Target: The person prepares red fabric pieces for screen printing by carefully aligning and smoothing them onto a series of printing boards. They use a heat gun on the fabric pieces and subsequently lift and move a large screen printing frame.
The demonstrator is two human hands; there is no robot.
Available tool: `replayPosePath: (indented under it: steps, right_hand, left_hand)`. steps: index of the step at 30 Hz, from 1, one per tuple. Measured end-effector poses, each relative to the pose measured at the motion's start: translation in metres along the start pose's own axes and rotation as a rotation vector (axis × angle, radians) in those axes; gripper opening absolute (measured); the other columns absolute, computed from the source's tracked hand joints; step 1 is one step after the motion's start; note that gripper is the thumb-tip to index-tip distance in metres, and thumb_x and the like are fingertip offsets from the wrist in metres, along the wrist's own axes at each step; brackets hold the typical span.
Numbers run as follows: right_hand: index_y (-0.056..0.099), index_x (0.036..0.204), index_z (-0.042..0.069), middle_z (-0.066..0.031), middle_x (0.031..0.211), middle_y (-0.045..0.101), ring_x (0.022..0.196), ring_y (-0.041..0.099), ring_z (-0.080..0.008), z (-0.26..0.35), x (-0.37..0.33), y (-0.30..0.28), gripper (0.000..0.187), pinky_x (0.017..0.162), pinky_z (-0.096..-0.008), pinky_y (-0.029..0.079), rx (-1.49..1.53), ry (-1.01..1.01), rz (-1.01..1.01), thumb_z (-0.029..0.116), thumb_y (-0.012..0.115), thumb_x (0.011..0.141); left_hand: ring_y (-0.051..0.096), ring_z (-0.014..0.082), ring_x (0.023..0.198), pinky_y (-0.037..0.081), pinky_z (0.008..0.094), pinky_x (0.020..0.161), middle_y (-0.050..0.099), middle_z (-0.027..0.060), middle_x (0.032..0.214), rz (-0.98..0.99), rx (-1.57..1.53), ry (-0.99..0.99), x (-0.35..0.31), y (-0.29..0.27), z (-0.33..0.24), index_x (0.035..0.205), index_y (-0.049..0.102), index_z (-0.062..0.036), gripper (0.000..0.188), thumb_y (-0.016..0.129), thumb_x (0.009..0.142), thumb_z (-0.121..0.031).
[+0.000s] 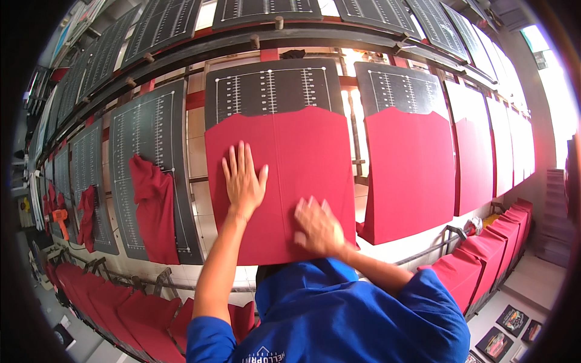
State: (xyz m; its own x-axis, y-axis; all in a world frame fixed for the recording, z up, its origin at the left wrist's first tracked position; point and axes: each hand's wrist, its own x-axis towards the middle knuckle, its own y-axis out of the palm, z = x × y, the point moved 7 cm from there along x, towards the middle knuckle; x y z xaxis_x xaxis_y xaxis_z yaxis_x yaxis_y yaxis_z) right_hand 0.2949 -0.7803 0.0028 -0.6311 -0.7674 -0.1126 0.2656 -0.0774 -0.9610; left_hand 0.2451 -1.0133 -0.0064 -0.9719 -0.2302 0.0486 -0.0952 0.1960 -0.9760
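A red cut shirt panel (pixel 275 169) lies spread over the dark board (pixel 260 91) in front of me, with the board's white-marked far end showing above it. My left hand (pixel 244 181) rests flat on the panel's left half, fingers stretched toward the far side. Lower down on the right half, near the close edge, my right hand (pixel 319 227) is over the cloth with its fingers extended and a little blurred. Neither hand holds anything. A faint crease runs lengthwise down the middle of the cloth.
Another red panel (pixel 411 175) covers the neighbouring board on the right. On the left board (pixel 130 121) lies a crumpled red piece (pixel 151 206). An orange heat gun (pixel 59 219) is at far left. Metal rails (pixel 290 35) run behind; red cloths (pixel 145 314) cover a row behind me.
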Motion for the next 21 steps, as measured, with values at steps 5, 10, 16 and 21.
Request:
replayPosePath:
  steps: [5,10,16,21]
  right_hand:
    - [0.041,0.152,0.006,-0.0173,0.159,0.038,0.149,0.033,-0.0350,-0.031,-0.030,0.008,0.080,0.123,-0.0518,0.024,0.097,-0.199,0.108,0.059,0.054,0.093]
    - [0.032,0.153,-0.008,-0.0229,0.162,0.029,0.152,0.023,-0.0399,-0.168,0.132,-0.059,0.081,0.125,-0.0471,0.020,0.126,0.151,-0.297,0.050,0.051,0.100]
    - [0.033,0.151,-0.011,-0.0290,0.160,0.029,0.151,0.022,-0.0450,-0.136,0.082,-0.032,0.078,0.124,-0.0505,0.020,0.181,0.262,-0.344,0.042,0.055,0.099]
    - [0.032,0.151,-0.011,-0.0279,0.162,0.025,0.153,0.015,-0.0475,-0.039,-0.112,0.023,0.080,0.123,-0.0589,0.014,0.167,0.387,-0.062,0.042,0.059,0.097]
  left_hand:
    - [0.021,0.0368,0.154,0.013,0.0540,0.126,0.026,0.0202,0.165,-0.054,0.025,0.026,0.058,0.018,-0.032,0.156,0.028,0.0042,0.074,0.047,0.103,-0.044]
    - [0.031,0.0405,0.149,0.022,0.0553,0.122,0.035,0.0262,0.159,0.060,-0.048,0.311,-0.034,0.017,-0.139,0.148,0.042,0.0094,0.074,0.052,0.100,-0.045]
    - [0.031,0.0414,0.149,0.022,0.0566,0.122,0.036,0.0205,0.160,0.346,-0.157,0.558,-0.156,0.027,-0.134,0.151,0.042,0.0014,0.075,0.054,0.097,-0.050]
    - [0.024,0.0407,0.152,0.014,0.0553,0.125,0.031,0.0178,0.164,0.107,-0.073,0.289,-0.022,0.002,-0.069,0.156,0.035,0.0011,0.070,0.048,0.101,-0.041]
